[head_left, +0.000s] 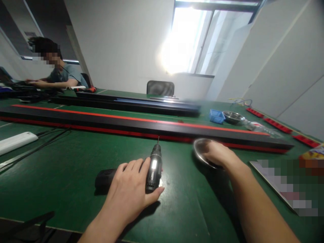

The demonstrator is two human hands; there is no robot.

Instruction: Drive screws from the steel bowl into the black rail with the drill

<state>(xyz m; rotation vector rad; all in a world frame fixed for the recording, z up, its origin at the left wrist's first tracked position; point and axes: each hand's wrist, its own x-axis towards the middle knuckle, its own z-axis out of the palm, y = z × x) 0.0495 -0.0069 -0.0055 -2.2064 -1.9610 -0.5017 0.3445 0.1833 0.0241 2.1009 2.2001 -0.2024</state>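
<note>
My left hand (133, 184) is wrapped around a cordless drill (155, 165) lying on its side on the green table (76, 179). The drill's bit points away from me, toward the long bar, and its black battery end sticks out on the left. My right hand (216, 152) reaches into a shiny metal bowl (199, 153), which looks tilted. Those fingers are hidden inside the bowl, so whether they hold anything does not show. Just beyond both hands, a long black bar with red edges (141, 125) lies across the table.
Farther back lie more long dark bars (131, 105). At the right stand a blue basket (217, 116), another metal bowl (233, 117) and red strips (277, 125). A white device (17, 142) with black cables lies left. A person (58, 71) sits at the far left.
</note>
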